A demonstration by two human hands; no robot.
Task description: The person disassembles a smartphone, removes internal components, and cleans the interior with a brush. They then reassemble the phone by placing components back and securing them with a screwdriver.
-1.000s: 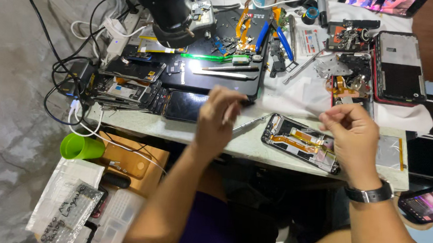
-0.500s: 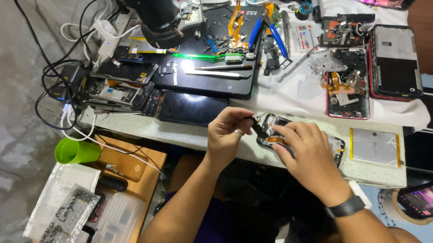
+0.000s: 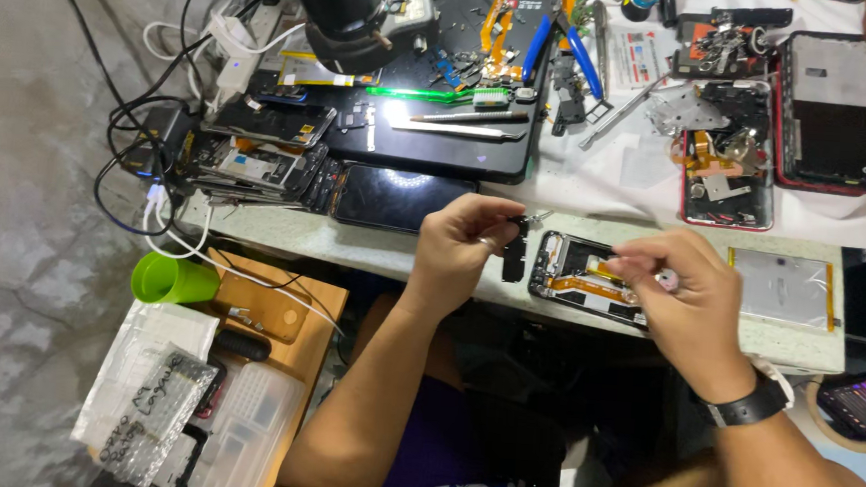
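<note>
Currently left hand (image 3: 463, 243) pinches a small black rectangular part (image 3: 514, 262) between thumb and fingertips, part hanging upright just off the left edge of the opened phone (image 3: 583, 281). Right hand (image 3: 681, 289) is curled shut over the phone's right half; something small and round shows at its fingers, can't tell what. Phone lies open-backed on the table's front edge (image 3: 372, 250), orange flex visible inside, directly between both hands. One silver battery (image 3: 781, 288) just right of the right hand. One dark tablet-size screen (image 3: 396, 198) left of the left hand. Farther back: two red-framed phone shells (image 3: 830, 112), two metal tweezers (image 3: 460, 125), one microscope (image 3: 342, 12). One green cup (image 3: 168, 279) below the table.
</note>
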